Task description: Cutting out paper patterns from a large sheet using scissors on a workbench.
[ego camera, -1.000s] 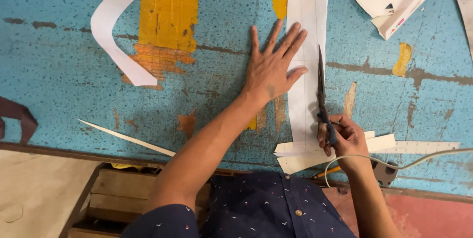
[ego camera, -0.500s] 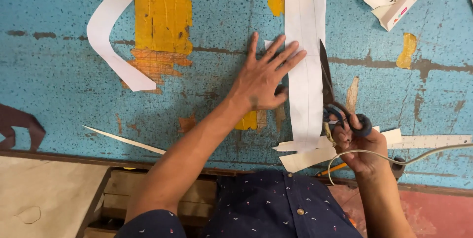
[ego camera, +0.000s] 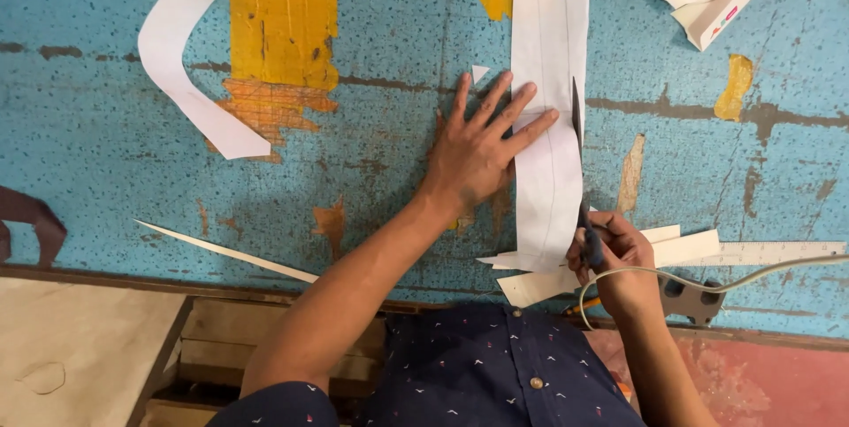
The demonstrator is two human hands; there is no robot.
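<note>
The left hand [ego camera: 478, 157] lies flat with fingers spread wide at the frame's centre, pressing the long white paper strip [ego camera: 548, 109] onto the worn, speckled blue table [ego camera: 88, 126] with its yellow paint patches. Just right of centre, the right hand [ego camera: 615, 255] is closed around the handles of dark scissors [ego camera: 580, 171], whose thin blades run up along the strip's right edge. A curled white paper offcut [ego camera: 181, 64] lies at upper left.

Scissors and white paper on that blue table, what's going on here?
A person is cutting a long white paper strip that lies on a worn blue table. The left hand is spread flat, pressing the strip down, while the right hand works dark scissors along the strip's right edge, blades pointing away. A curled white strip and narrow offcuts lie to the left.
</note>
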